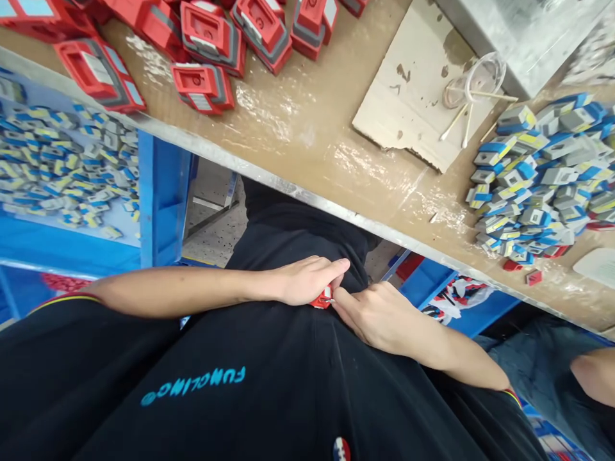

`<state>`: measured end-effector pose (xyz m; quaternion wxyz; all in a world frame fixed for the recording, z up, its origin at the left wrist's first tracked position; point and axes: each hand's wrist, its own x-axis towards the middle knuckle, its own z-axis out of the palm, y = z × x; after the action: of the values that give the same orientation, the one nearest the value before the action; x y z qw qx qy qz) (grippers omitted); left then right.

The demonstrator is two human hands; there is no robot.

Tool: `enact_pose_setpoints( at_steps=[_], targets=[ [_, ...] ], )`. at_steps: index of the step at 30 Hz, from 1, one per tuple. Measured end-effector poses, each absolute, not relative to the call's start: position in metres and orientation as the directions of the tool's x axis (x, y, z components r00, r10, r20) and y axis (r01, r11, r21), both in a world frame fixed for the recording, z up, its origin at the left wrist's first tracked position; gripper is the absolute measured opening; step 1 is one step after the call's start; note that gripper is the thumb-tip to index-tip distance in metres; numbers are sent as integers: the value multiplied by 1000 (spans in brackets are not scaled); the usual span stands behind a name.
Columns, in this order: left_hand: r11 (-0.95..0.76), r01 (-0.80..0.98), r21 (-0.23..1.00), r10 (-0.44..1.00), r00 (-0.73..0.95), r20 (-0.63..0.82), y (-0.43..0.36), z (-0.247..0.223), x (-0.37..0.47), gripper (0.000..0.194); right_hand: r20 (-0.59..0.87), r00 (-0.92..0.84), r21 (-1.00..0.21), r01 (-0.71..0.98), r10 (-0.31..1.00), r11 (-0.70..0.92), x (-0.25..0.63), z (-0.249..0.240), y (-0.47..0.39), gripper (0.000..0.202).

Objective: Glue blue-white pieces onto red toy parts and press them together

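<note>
Worktable (pixel 307 131): red blocks (pixel 204 86) upper left, grey-blue pieces (pixel 533 173) right.
Left hand (pixel 305 280): closed around red piece (pixel 319 301), frame centre.
Right hand (pixel 384 314): pinched narrow beside it; contents unclear.
Stage: piece in hand, seemingly unfinished; remainder unclear.

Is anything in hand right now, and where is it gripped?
The left hand holds a small red piece by its upper side. The right hand has fingertips at its right end; whether they grip cannot be told.

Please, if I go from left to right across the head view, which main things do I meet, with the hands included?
Blue crate → left hand → right hand → grey, blue and yellow blocks.
</note>
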<state>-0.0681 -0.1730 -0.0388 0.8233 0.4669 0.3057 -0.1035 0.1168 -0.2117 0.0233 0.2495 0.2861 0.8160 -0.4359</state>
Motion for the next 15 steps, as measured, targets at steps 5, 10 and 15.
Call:
enact_pose_setpoints(
  at_steps=[5,10,15],
  targets=[
    [501,474,724,93,802,-590,-173,-41,-69,59,-665,-724,-580,656,185,482,114,23,-205,32],
    [500,474,725,71,812,-579,-170,-40,-70,57,-611,-756,-572,628,236,528,118,22,-207,27],
    [511,452,731,62,829,-555,-166,-39,-70,56,-499,-780,-581,624,377,522,125,21,-215,23]
  ],
)
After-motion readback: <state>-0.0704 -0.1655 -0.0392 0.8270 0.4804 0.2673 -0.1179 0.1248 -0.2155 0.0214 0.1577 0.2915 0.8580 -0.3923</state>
